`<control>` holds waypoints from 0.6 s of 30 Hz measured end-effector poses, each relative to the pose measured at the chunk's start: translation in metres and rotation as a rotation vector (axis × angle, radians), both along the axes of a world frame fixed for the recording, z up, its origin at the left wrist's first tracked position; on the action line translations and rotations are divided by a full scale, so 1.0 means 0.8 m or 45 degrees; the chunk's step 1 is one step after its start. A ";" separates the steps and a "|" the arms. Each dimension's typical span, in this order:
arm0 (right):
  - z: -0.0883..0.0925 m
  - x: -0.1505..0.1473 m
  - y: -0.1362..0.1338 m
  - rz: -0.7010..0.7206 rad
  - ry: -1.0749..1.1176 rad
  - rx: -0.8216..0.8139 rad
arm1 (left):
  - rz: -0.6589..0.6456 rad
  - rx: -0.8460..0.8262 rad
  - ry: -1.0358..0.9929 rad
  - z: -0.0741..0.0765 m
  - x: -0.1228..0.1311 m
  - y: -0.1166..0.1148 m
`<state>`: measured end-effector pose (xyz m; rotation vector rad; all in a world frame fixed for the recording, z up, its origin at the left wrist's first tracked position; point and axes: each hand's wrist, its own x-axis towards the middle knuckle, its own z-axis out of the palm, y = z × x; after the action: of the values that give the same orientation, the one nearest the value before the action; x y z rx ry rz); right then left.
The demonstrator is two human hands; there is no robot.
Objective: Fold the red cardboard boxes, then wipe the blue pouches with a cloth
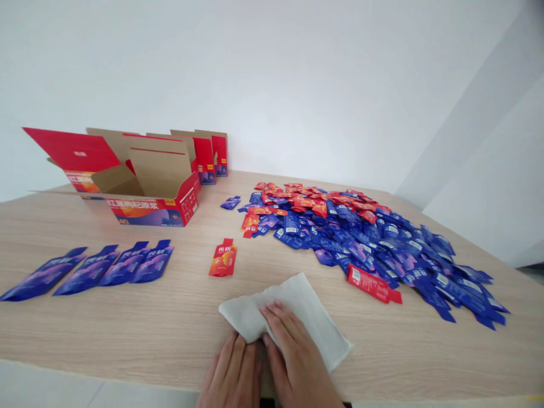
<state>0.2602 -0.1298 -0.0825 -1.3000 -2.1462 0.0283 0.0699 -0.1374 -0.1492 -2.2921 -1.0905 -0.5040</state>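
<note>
My right hand (293,351) lies flat on a white folded cloth (312,309) at the near edge of the wooden table (127,323), fingers stretched out. My left hand (233,371) rests beside it with its fingers extended, their tips at the cloth's near left edge. Just beyond the cloth lies a single red-orange sachet (223,259). A big heap of blue and red sachets (357,238) spreads over the right side of the table.
Several blue sachets (91,271) lie in a row at the left. An open red cardboard box (144,187) stands at the back left, with more red boxes (210,154) behind it against the white wall.
</note>
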 end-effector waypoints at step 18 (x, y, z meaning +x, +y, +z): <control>0.015 0.065 -0.003 -0.336 0.173 -0.100 | 0.114 0.160 0.036 0.011 0.024 -0.004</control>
<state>0.3120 -0.1320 -0.0706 -1.5713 -1.8623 0.0903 0.0888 -0.1406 -0.1406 -2.1261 -1.1098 -0.4889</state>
